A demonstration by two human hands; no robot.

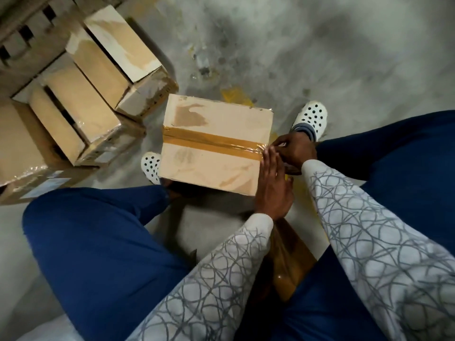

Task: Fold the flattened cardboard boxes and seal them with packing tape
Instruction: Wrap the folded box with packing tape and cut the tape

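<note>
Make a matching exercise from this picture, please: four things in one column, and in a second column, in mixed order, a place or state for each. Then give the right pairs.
Things:
1. tape
2. left hand
3. right hand
4. other boxes

Places or states:
a. lies flat at the edge of the box, fingers straight
b. runs across the box top
c. stand at the picture's upper left
d. pinches the tape end

Pairs: 1-b; 2-a; 3-d; 4-c
</note>
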